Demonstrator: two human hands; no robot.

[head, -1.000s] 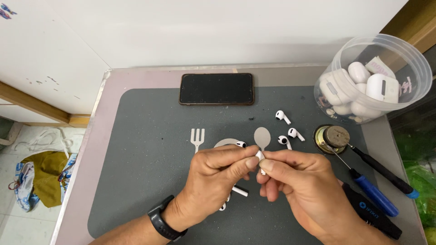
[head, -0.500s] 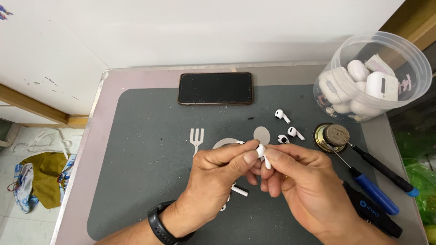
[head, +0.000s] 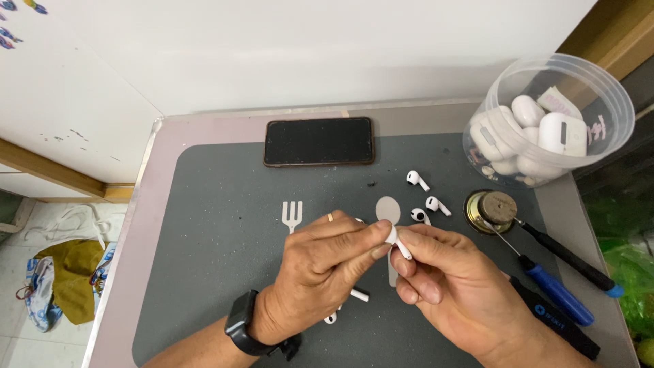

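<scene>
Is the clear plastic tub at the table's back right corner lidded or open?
Open: the clear tub shows a bare round rim with no lid, and white earbud cases lie piled inside.

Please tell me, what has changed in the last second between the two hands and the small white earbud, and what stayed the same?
Little changed. Both hands stayed together over the grey mat, and the white earbud remained pinched between the left hand and the right hand. The earbud was turned slightly in the fingers, so more of its stem now shows. The phone, loose earbuds, plastic tub and screwdrivers did not move.
</scene>
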